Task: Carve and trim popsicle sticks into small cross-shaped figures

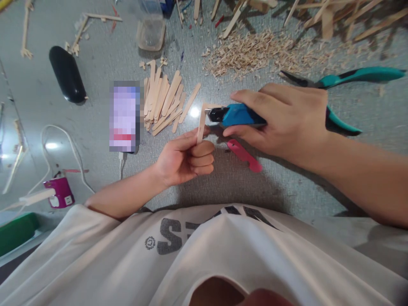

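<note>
My left hand (188,159) is closed, with thumb and fingers pinching a flat wooden craft stick (201,126) that stands nearly upright. A second short wooden piece (213,105) meets its upper end, forming a corner. My right hand (280,119) is wrapped round a blue and black tool (240,114) that resembles a glue gun. Its narrow tip is at the inside of that corner; whether it touches the wood I cannot tell. Just below the tool lies a pink flat piece (245,155). Teal-handled pliers (360,76) lie behind my right hand, which partly hides them.
Left of centre, craft sticks (164,97) form a loose pile beside a phone (122,117) on a cable. Wood chips (251,51) and longer sticks (331,17) cover the back right. A black case (67,74), a clear container (151,34) and a purple adapter (59,192) also lie around.
</note>
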{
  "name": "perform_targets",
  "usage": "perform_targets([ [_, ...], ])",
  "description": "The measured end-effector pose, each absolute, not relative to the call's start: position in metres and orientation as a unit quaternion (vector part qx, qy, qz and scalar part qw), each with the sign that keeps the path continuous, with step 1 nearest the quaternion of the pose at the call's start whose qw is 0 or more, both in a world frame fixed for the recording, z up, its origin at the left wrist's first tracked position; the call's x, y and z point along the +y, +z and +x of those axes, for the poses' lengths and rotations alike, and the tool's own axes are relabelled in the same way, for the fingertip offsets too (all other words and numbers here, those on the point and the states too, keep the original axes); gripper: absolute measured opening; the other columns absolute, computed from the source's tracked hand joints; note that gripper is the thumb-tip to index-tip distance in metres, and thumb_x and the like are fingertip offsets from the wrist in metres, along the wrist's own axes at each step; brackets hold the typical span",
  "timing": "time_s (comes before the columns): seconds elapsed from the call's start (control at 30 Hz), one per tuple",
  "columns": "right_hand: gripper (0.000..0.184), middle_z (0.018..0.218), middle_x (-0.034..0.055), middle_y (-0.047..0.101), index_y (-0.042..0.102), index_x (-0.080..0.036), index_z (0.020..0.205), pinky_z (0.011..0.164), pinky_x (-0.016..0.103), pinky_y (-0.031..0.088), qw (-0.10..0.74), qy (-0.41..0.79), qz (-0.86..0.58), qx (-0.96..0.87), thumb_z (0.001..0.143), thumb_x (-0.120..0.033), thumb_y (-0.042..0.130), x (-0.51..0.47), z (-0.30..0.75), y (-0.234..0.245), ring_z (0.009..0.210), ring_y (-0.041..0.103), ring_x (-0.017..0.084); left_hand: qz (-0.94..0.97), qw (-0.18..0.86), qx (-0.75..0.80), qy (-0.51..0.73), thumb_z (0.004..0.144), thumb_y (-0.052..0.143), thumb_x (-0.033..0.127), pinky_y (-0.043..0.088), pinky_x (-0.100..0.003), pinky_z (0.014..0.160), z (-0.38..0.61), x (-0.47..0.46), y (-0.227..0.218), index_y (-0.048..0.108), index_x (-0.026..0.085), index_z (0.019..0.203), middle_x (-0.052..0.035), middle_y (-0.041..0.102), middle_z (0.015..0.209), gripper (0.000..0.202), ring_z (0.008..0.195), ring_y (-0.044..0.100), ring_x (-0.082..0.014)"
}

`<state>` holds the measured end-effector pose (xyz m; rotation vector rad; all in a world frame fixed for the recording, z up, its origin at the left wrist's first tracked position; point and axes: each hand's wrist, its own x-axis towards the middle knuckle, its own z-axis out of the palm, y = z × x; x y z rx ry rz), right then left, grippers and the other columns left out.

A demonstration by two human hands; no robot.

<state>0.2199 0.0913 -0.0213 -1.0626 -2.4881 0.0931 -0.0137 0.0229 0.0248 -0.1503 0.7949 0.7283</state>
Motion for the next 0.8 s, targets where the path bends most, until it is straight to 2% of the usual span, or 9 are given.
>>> perform_targets([
  [0.23, 0.092, 0.090, 0.0100, 0.081, 0.083, -0.018, 0.116, 0.066, 0.036, 0.040, 0.214, 0.042, -0.356, -0.909, 0.110, -0.090, 0.027, 0.090, 0.217, -0.021, 0.076, 0.070, 0.023, -0.057, 0.842, 0.378, 0.382, 0.115, 0.036, 0.016, 0.024, -0.020, 0.045, -0.016, 0.027, 0.025, 0.056, 0.020, 0.079, 0.0091, 0.015, 0.065, 0.041, 0.043, 0.018, -0.0078],
  [0.37, 0.090, 0.095, 0.0105, 0.083, 0.082, -0.020, 0.119, 0.069, 0.037, 0.042, 0.197, 0.066, -0.366, -0.907, 0.111, -0.090, 0.026, 0.090, 0.217, -0.019, 0.080, 0.074, 0.024, -0.055, 0.829, 0.395, 0.393, 0.115, 0.046, 0.020, 0.027, -0.020, 0.046, -0.015, 0.025, 0.022, 0.060, 0.022, 0.087, 0.0092, 0.020, 0.065, 0.031, 0.044, 0.022, -0.0079],
  [0.5, 0.097, 0.101, 0.0135, 0.084, 0.079, -0.018, 0.126, 0.071, 0.039, 0.044, 0.183, 0.105, -0.383, -0.899, 0.108, -0.094, 0.020, 0.091, 0.218, -0.016, 0.086, 0.077, 0.028, -0.010, 0.797, 0.415, 0.439, 0.113, 0.063, 0.029, 0.034, -0.020, 0.050, -0.011, 0.024, 0.020, 0.060, 0.025, 0.095, 0.0096, 0.026, 0.064, 0.019, 0.046, 0.030, -0.0082],
  [0.67, 0.098, 0.101, 0.0140, 0.083, 0.076, -0.020, 0.128, 0.071, 0.039, 0.044, 0.116, 0.144, -0.403, -0.896, 0.104, -0.099, 0.022, 0.094, 0.219, -0.014, 0.089, 0.077, 0.030, 0.063, 0.764, 0.441, 0.466, 0.111, 0.073, 0.041, 0.038, -0.019, 0.054, -0.006, 0.021, 0.019, 0.057, 0.027, 0.099, 0.0105, 0.032, 0.063, 0.024, 0.049, 0.036, -0.0078],
  [0.8, 0.102, 0.097, 0.0138, 0.082, 0.076, -0.021, 0.123, 0.071, 0.039, 0.043, 0.115, 0.137, -0.398, -0.900, 0.101, -0.101, 0.018, 0.097, 0.221, -0.018, 0.088, 0.076, 0.030, 0.102, 0.744, 0.455, 0.478, 0.107, 0.079, 0.039, 0.041, -0.020, 0.057, -0.005, 0.017, 0.014, 0.061, 0.026, 0.106, 0.0105, 0.038, 0.063, 0.022, 0.052, 0.040, -0.0080],
])
